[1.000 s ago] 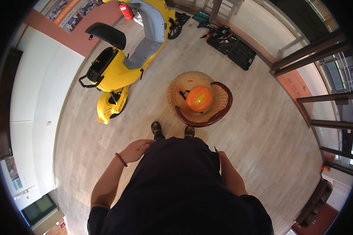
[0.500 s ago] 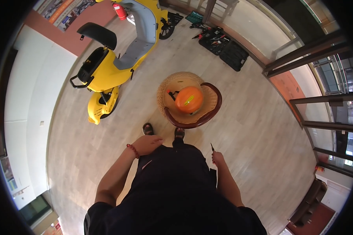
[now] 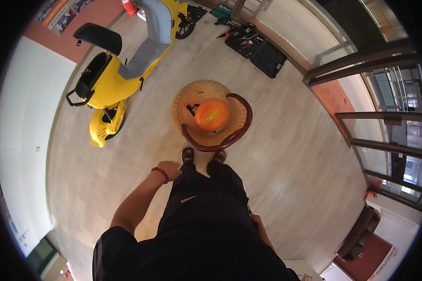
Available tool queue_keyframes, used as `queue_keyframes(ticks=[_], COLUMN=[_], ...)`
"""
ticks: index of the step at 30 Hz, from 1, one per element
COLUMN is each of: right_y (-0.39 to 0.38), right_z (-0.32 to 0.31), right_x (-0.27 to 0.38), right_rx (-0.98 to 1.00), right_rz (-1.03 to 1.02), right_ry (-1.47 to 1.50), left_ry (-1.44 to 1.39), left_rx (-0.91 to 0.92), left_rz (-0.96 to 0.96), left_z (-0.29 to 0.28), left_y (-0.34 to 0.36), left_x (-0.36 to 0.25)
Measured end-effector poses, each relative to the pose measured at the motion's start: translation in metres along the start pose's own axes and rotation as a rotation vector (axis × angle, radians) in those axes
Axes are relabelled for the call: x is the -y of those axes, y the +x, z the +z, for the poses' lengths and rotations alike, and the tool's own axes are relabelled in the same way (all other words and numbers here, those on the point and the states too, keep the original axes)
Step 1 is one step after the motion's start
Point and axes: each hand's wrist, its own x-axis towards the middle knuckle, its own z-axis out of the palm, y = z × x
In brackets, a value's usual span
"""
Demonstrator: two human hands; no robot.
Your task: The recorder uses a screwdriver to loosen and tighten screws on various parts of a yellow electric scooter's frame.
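Note:
My left hand (image 3: 169, 169), with a red bead bracelet (image 3: 161, 174) at the wrist, hangs in front of my left thigh. Its fingers curl under, and nothing shows in them. Close against my right hip is my right hand (image 3: 258, 220), largely hidden by my dark clothing. A small bit of the slim, pointed hand tool it held a moment earlier seems to show at its upper end. Ahead of my feet stands a round woven chair (image 3: 180, 105) with a dark red curved rim. On its seat lie an orange helmet (image 3: 212, 114) and a small black-and-orange object (image 3: 189, 109).
A yellow scooter (image 3: 101, 89) with a raised black seat stands at the left. Open tool cases (image 3: 267, 58) lie by the far right wall, near a red fire extinguisher (image 3: 129, 7). Glass doors (image 3: 384, 117) line the right side. A brown sofa (image 3: 358, 234) stands lower right.
My right hand has drawn back to my hip, taking the pointed tool mostly out of sight. The left hand's fingers have curled in. My feet have shifted, and the chair and scooter appear further left.

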Motion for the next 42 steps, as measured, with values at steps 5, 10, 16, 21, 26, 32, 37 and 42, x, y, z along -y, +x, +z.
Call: queue_keyframes(ticks=[5, 10, 16, 21, 26, 32, 37, 42], right_y=[-0.024, 0.077, 0.050, 0.065, 0.101, 0.157, 0.142, 0.268], right_z=[0.027, -0.049, -0.281, -0.423, -0.509, -0.552, -0.630, -0.706], right_x=[-0.117, -0.118, -0.122, -0.146, -0.116, -0.087, -0.038, -0.026], right_rx=[-0.048, -0.105, -0.258, -0.250, -0.293, -0.154, -0.013, -0.180], right_rz=[0.220, 0.464, 0.617, 0.616, 0.559, 0.483, -0.152, 0.394], right_ry=[0.464, 0.928, 1.008, 0.970, 0.965, 0.617, -0.284, 0.780], left_ry=[-0.241, -0.077, -0.353, -0.432, -0.486, -0.497, -0.473, -0.709], left_rx=[-0.184, -0.086, -0.215, -0.323, -0.170, -0.104, -0.037, -0.594], left_rz=[-0.015, -0.195, -0.211, -0.167, -0.302, -0.414, -0.280, -0.243], left_z=[0.001, -0.022, -0.008, -0.024, -0.033, -0.024, -0.162, -0.287], left_y=[0.020, 0.049, 0.141, 0.171, 0.186, 0.274, 0.288, 0.311], left_x=[-0.008, -0.064, -0.132, -0.198, -0.211, -0.205, -0.224, -0.202])
